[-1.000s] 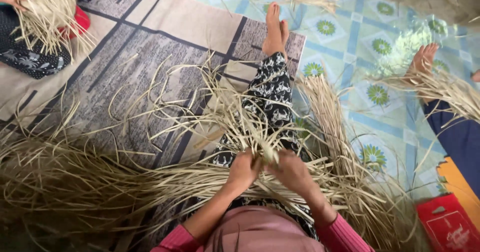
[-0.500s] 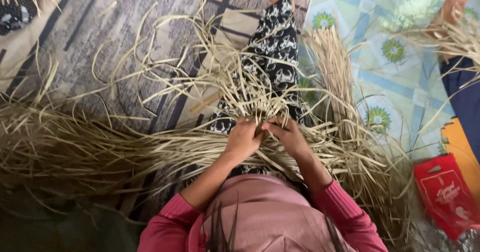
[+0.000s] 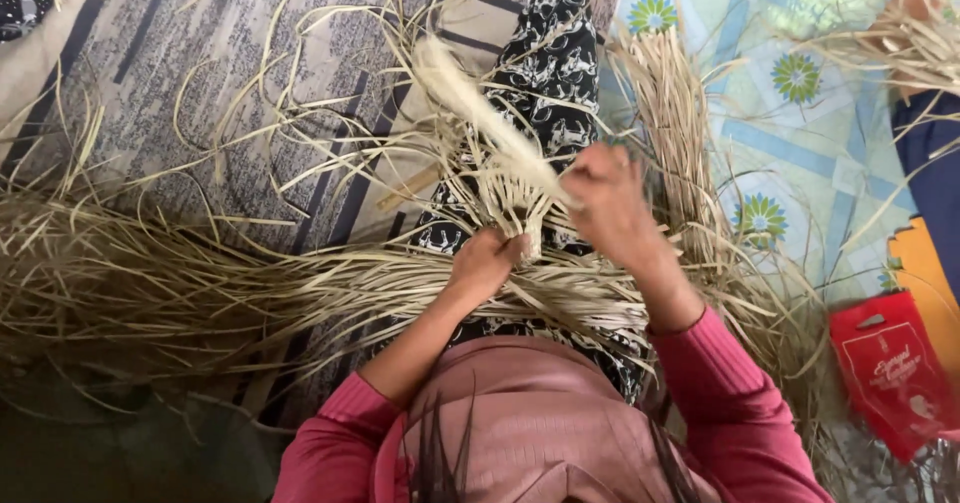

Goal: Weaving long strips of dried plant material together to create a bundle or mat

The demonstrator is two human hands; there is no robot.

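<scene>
Where the dried leaf strips cross at the middle of the frame, a small woven start (image 3: pixel 512 203) sits above the person's lap, its strands fanning out on all sides. The left hand (image 3: pixel 485 263) is closed around the lower edge of that woven start, fingers curled over the gathered strands. The right hand (image 3: pixel 610 203), just right of it and a little higher, is pinched shut on one pale strip (image 3: pixel 480 113), which runs taut from the fingers up and to the left, blurred along its length. Both forearms come up from the bottom of the frame in pink ribbed sleeves (image 3: pixel 730 403). Under the weaving lies a leg in black-and-white patterned trousers (image 3: pixel 555 53), stretched toward the top edge. A thick sheaf of loose strips (image 3: pixel 130 283) spreads across the left half, over a grey patterned rug (image 3: pixel 250 23). To the right, a pale mat with green flower motifs (image 3: pixel 800 133) shows, and a red packet (image 3: pixel 890 373) lies at the lower right, near another person's dark blue garment (image 3: pixel 935 193).
</scene>
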